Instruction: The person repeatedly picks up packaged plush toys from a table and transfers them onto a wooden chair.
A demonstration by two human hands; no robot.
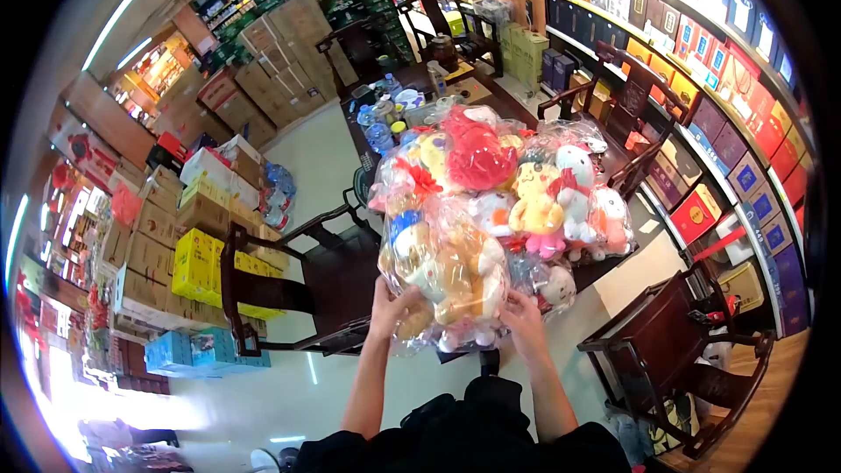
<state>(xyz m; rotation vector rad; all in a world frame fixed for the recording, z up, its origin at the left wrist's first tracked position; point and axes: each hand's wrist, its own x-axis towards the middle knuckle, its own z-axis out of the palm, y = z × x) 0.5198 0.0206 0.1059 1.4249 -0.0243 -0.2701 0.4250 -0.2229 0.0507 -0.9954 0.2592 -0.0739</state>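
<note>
Seemingly steadying clear-wrapped plush bundle [447, 271] at near end of tabletop [515, 105], clasped from opposite sides by left grip [388, 308] and right grip [526, 321], beside other bagged plush toys [536, 197]; best moved with even, two-handed support.

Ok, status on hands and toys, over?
Left hand, right hand holding clear toy bag at its sides. More wrapped plushies crowded close behind it.

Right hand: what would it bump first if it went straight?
The right hand would probably meet the clear bag of plush toys first; it seems to touch it, though depth is unclear.
</note>
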